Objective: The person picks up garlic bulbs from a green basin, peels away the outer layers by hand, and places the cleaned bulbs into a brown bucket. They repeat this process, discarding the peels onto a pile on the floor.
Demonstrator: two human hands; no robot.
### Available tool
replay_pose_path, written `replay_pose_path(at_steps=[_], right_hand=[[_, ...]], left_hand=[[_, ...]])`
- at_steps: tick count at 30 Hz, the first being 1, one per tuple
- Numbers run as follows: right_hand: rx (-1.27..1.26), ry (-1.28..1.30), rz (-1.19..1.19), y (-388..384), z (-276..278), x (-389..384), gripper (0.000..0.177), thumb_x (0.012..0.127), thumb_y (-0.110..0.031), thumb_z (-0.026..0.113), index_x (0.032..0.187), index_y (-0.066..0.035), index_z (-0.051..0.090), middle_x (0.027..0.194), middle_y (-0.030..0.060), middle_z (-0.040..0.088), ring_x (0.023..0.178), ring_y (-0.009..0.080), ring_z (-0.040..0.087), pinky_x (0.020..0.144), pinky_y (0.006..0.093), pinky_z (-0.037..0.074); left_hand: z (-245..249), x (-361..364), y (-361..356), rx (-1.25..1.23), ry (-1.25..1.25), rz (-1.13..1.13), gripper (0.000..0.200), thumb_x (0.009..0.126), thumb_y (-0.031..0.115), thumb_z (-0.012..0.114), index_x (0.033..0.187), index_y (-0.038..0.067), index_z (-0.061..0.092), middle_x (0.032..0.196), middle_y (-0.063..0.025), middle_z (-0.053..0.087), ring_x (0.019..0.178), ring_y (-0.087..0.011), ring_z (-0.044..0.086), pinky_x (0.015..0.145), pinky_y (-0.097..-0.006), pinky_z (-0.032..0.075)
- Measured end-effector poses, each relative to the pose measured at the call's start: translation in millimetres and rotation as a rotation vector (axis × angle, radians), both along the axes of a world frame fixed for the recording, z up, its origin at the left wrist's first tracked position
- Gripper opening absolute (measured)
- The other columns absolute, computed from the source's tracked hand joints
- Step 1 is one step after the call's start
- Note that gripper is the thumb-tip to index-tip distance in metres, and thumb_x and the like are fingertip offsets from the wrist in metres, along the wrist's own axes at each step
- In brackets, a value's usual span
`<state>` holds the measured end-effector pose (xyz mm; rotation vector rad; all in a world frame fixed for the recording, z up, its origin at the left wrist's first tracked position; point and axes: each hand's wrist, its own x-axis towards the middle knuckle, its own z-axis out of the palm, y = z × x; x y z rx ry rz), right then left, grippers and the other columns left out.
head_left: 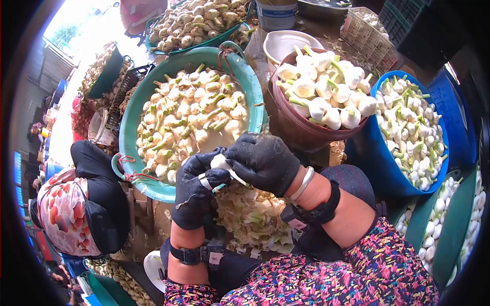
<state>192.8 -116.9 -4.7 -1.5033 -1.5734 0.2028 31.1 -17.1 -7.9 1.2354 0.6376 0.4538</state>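
Observation:
A white garlic bulb (220, 162) is between my two black-gloved hands, over the near rim of a teal tub (125, 109). My left hand (195, 191) is closed around the bulb from the left, and a white band circles one of its fingers. From the right, my right hand (263, 160) has its fingers curled and pressed against the same bulb. Whether a small tool is inside that hand is hidden. Unpeeled garlic bulbs (196, 104) with short green stems float in murky water in the tub. Peeled garlic skins (252, 214) are heaped below my hands.
A maroon bucket (306, 127) heaped with clean white garlic stands right of the tub. Beside it is a blue bin (367, 153) of garlic. A white basin (286, 43) and a crate (372, 43) lie farther back. A person in a floral headscarf (69, 214) sits left.

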Motion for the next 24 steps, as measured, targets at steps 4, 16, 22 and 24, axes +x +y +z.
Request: replay_pose_path(at_steps=[4,16,22,24], right_hand=[[-0.015,0.217,-0.050,3.5,-3.0,-2.6,0.016,0.078,-0.019,0.057,0.076,-0.004,0.057,0.076,0.0164,0.060,0.069,0.0320,0.058,0.062,0.0384,0.046],[-0.428,0.899,0.101,1.8,-0.8,1.2,0.023,0.075,-0.003,0.060,0.098,-0.002,0.060,0.084,0.0039,0.064,0.073,0.0090,0.058,0.067,0.0255,0.048],[-0.137,0.521,-0.062,3.3,-9.3,-6.6,0.023,0.077,-0.021,0.064,0.092,-0.004,0.061,0.076,0.0140,0.062,0.070,0.0259,0.061,0.067,0.0340,0.048],[-0.073,0.437,-0.033,2.0,-10.4,-8.3,0.023,0.078,-0.024,0.061,0.091,-0.005,0.060,0.076,0.0157,0.059,0.073,0.0326,0.058,0.066,0.0396,0.047]], left_hand=[[3.9,-2.1,-5.5,-0.081,-0.098,-0.020,0.038,0.074,0.011,0.069,0.107,-0.004,0.057,0.097,-0.0122,0.064,0.082,-0.0184,0.063,0.073,-0.0311,0.053],[-4.9,0.7,4.0,-0.405,-0.451,0.018,0.057,0.079,0.010,0.057,0.132,0.002,0.039,0.112,-0.0160,0.057,0.098,-0.0257,0.058,0.089,-0.0421,0.048],[-4.6,6.4,-2.1,-0.133,-0.222,0.024,0.052,0.077,0.004,0.059,0.126,-0.003,0.044,0.113,-0.0128,0.057,0.100,-0.0205,0.057,0.090,-0.0336,0.046],[-5.7,9.0,-3.6,-0.191,-0.217,0.049,0.048,0.076,0.002,0.061,0.123,-0.004,0.048,0.112,-0.0121,0.058,0.099,-0.0191,0.057,0.088,-0.0317,0.046]])
